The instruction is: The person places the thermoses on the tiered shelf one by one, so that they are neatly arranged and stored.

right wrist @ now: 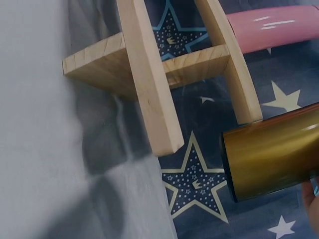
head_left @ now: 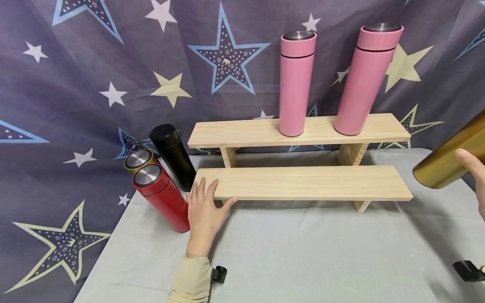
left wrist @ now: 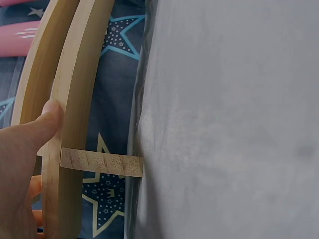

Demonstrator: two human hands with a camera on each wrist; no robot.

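Observation:
At the right edge of the head view, my right hand grips a gold thermos bottle, tilted and raised off the table. The right wrist view has the bottle's base beside the shelf end, with most of the hand out of frame. My left hand rests on the left end of the lower wooden shelf board, fingers spread over its top and thumb at the front edge. Two pink thermos bottles stand apart on the upper board.
Left of the shelf, a red thermos bottle, a black one and a gold one stand close together near my left hand. The grey-covered table stretches in front. A star-patterned curtain hangs behind.

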